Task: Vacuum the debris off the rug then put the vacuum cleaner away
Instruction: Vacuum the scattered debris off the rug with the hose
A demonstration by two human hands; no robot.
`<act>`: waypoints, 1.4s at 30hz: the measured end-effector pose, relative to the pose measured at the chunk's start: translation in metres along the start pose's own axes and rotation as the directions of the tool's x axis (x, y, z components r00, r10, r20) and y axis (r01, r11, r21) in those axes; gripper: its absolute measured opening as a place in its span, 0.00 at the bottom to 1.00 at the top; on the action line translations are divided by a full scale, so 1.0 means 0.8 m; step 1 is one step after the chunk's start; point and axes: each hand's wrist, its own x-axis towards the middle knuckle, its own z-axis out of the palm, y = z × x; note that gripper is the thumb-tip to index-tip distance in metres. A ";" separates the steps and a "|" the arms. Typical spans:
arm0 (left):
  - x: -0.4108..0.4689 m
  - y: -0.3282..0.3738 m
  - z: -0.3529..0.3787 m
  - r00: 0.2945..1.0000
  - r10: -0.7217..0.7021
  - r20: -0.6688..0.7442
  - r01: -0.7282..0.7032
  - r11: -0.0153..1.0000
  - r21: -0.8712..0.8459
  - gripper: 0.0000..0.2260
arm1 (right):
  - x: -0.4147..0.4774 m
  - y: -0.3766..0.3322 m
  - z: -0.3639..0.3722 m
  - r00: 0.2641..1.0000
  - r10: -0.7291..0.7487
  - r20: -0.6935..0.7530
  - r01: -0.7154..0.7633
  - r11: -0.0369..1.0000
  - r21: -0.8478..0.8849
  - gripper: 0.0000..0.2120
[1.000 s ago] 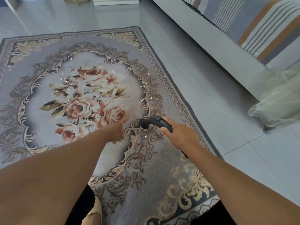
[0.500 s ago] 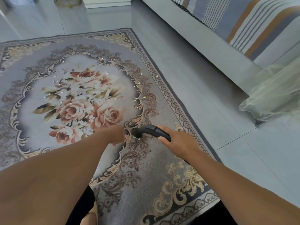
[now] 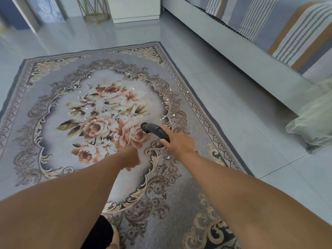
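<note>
Pale grey tiles cover the floor (image 3: 233, 108), and a grey rug (image 3: 188, 177) with a rose medallion and gold scrollwork lies on it, its far right corner pointing toward a white cabinet (image 3: 134, 9) and a gold wire stand (image 3: 95, 9) at the back. Along the rug's right edge, across a strip of bare tile, I see a bed (image 3: 251, 56) with a striped cover (image 3: 269, 20); a pale green cloth (image 3: 312, 123) hangs down to the floor at its near end.

Both bare forearms reach forward over the near half of the rug. My view has the right hand (image 3: 179, 142) wrapped round the black vacuum (image 3: 155, 131), thumb and forefinger laid along it. Only this curved black end shows, its round tip aimed at the roses, right of the rug's centre. I cannot tell whether the tip touches the pile.

I see the left hand (image 3: 131, 157) from the back, fingers curled under, just left of the right hand and apart from the vacuum. I cannot tell whether it has hold of anything.

Debris (image 3: 173, 115), small pale and yellowish flecks, lies on the rug: a few just beyond the vacuum's tip near the right scroll border, more over the far roses, and one or two beside the right wrist.
</note>
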 end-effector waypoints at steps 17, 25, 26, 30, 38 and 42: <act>-0.022 -0.021 0.000 1.000 -0.022 0.009 0.023 0.993 -0.116 0.12 | -0.085 0.017 0.011 0.985 -0.025 0.169 -0.026 0.956 0.292 0.27; -0.035 -0.028 -0.001 1.000 -0.014 0.002 0.014 0.980 -0.196 0.14 | -0.047 0.022 -0.033 0.985 0.026 0.172 -0.091 0.918 0.387 0.26; -0.035 -0.029 -0.002 1.000 -0.010 0.002 0.010 0.982 -0.188 0.14 | -0.046 0.017 -0.035 0.987 0.032 0.159 -0.092 0.919 0.384 0.26; -0.040 -0.026 -0.007 1.000 -0.015 0.026 0.020 0.982 -0.188 0.16 | -0.041 0.005 -0.044 0.992 0.006 0.124 -0.046 0.947 0.318 0.27; -0.054 -0.012 -0.034 0.999 -0.022 -0.046 0.014 0.987 -0.160 0.18 | -0.038 0.017 -0.087 0.994 0.043 0.103 -0.078 0.932 0.354 0.27; -0.056 -0.013 -0.043 0.997 -0.039 -0.063 0.026 0.981 -0.194 0.19 | -0.029 0.004 -0.098 0.991 0.036 0.127 -0.078 0.936 0.343 0.27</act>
